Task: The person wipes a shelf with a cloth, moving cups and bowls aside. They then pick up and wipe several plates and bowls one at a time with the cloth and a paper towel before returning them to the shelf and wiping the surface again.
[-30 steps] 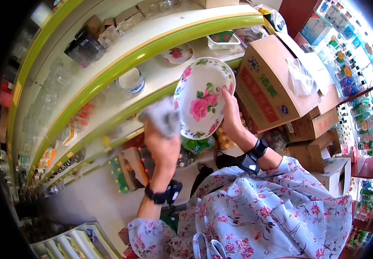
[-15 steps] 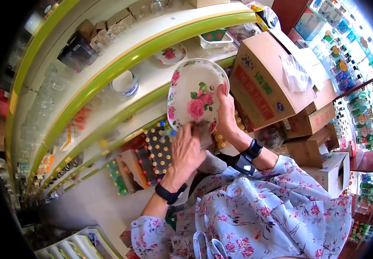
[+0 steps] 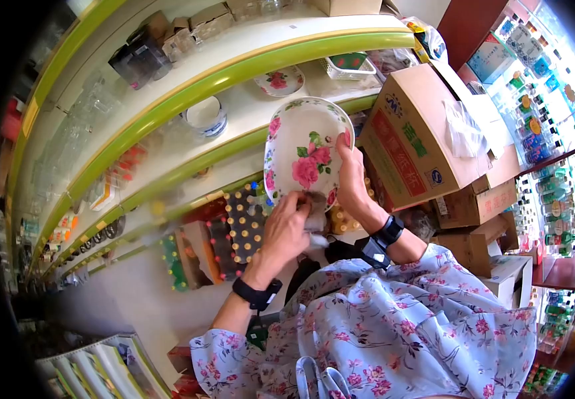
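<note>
A white rounded-oblong plate (image 3: pixel 286 156) with pink roses is tilted up in front of me. My right hand (image 3: pixel 352 179) grips its right rim, with the thumb over the face and the other fingers hidden behind. My left hand (image 3: pixel 287 226) is closed at the plate's lower edge, bunching a greyish-brown cloth (image 3: pixel 315 211) against it. Part of the cloth hangs below the fingers.
Green-edged shelves (image 3: pixel 234 70) curve across the left, bearing a similar rose plate (image 3: pixel 278 81), a blue-white bowl (image 3: pixel 205 117) and a white basket (image 3: pixel 349 66). Cardboard boxes (image 3: pixel 427 133) are stacked close on my right. Crates of capped bottles (image 3: pixel 244 226) stand below.
The head view has shifted slightly, so the shelves and boxes sit further right and lower. My left hand has moved slightly along the plate's lower edge with the cloth. My right hand keeps its grip.
</note>
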Motion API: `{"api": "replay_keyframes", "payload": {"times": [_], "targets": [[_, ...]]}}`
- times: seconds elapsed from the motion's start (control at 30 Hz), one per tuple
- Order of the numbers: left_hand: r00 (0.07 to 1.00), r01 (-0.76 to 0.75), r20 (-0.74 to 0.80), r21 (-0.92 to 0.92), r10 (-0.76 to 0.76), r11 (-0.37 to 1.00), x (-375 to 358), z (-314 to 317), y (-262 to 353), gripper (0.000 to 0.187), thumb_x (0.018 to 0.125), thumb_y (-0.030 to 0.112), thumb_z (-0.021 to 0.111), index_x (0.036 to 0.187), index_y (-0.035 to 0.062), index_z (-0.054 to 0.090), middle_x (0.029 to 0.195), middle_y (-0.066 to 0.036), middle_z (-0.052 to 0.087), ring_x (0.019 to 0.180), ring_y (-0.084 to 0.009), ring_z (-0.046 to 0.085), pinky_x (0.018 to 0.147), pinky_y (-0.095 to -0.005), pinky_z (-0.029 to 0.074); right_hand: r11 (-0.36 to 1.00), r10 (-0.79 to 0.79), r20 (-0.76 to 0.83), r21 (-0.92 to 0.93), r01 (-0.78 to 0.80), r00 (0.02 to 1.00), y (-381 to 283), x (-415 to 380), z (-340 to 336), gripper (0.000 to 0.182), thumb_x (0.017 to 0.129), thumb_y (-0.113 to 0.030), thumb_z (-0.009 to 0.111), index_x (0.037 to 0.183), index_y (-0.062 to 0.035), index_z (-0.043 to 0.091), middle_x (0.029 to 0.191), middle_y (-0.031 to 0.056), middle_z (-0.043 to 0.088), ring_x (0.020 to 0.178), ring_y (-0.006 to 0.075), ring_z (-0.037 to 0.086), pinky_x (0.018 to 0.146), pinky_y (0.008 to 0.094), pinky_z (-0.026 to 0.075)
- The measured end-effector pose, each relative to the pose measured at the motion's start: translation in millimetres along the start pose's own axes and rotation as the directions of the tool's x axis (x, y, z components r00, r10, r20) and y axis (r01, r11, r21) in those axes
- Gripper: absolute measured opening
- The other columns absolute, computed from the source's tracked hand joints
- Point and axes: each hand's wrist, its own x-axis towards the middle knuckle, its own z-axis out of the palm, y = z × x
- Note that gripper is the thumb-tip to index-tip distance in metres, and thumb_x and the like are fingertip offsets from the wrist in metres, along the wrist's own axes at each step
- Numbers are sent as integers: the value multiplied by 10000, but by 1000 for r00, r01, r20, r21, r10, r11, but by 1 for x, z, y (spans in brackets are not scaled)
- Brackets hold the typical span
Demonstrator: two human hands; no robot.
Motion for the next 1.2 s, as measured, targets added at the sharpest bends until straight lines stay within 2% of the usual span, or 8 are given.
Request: {"api": "replay_keyframes", "payload": {"times": [0.17,0.3,0.37,0.57,0.7,0.87,1.07,1.2], "targets": [[944,248,-17,-624,-331,741,-49,-10,-59,349,721,30,623,1067,-2,651,1088,-105,651,969,-228,638,830,-350,510,968,161,19,189,-162,987,-10,7,-11,469,990,-318,381,1276,39,486,1155,162,619,1023,268,628,909,414,513],[442,190,33,-980,-896,57,-66,-12,-82,424,804,95,661,1198,-34,569,1093,-109,648,961,-200,634,833,-316,511,929,291,151,191,-316,945,-21,11,-25,528,988,-364,392,1334,33,421,1234,210,576,1094,299,601,955,450,488],[536,85,-198,-954,-821,286,-48,-17,-72,448,843,203,707,1210,-12,566,1042,-89,644,931,-184,623,807,-309,510,897,352,267,179,-405,897,-17,12,-23,531,989,-377,403,1334,25,425,1236,212,576,1106,297,596,962,452,483],[819,204,-253,-710,-514,674,-14,-23,-40,328,864,207,669,1071,-38,599,805,-51,655,684,-165,612,655,-307,504,886,404,458,19,-463,792,-29,-6,10,582,978,-444,456,1360,-5,441,1252,181,586,1072,257,612,958,385,483],[630,244,-164,-886,-759,394,-6,-22,-26,261,851,152,631,1016,-49,615,794,-49,658,679,-146,603,642,-314,499,891,337,607,42,-453,720,-19,0,-1,666,936,-537,496,1373,-37,443,1285,167,566,1109,253,592,938,384,493],[538,38,-269,-939,-799,342,7,0,-29,255,924,136,598,1103,-44,574,978,-44,611,849,-106,548,758,-274,459,979,201,493,-67,-194,846,1,-34,-13,705,880,-246,684,1434,10,332,1388,146,476,1271,205,446,1067,359,359],[570,-20,-295,-938,-766,347,0,0,-38,294,933,247,651,1081,0,588,942,-9,607,808,-90,546,721,-264,458,993,115,155,8,-118,981,9,-31,-18,486,836,-93,528,1301,45,498,1169,120,622,1013,190,593,929,314,444],[423,-7,8,-1000,-906,-12,-15,-33,-71,314,920,288,653,1096,36,591,990,-62,651,901,-173,640,796,-317,525,995,90,115,38,-95,989,0,-13,-27,463,867,-138,469,1293,40,506,1177,121,605,1042,194,565,926,326,434]]}}
